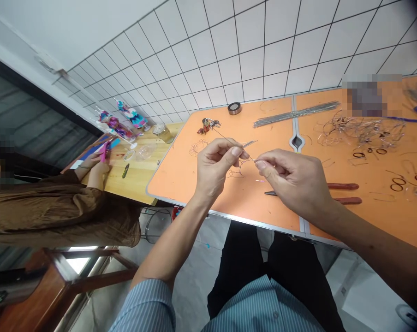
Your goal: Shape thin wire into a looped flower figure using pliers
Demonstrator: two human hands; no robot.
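Observation:
My left hand pinches a thin wire stem between thumb and fingers. At the stem's upper end is a small dark red and brown ornament, too small to make out in detail. A short straight piece of wire also sticks out by those fingers. My right hand is closed in a pinch on a thin wire end just right of the left fingertips. Beneath the right hand lie pliers with red handles, partly hidden by it. Loops of fine wire rest below the left fingers.
A roll of tape and a bundle of straight wires lie toward the wall. Tangled wire and dark rings are at right. At left, a co-worker's hands hold something pink beside a cup.

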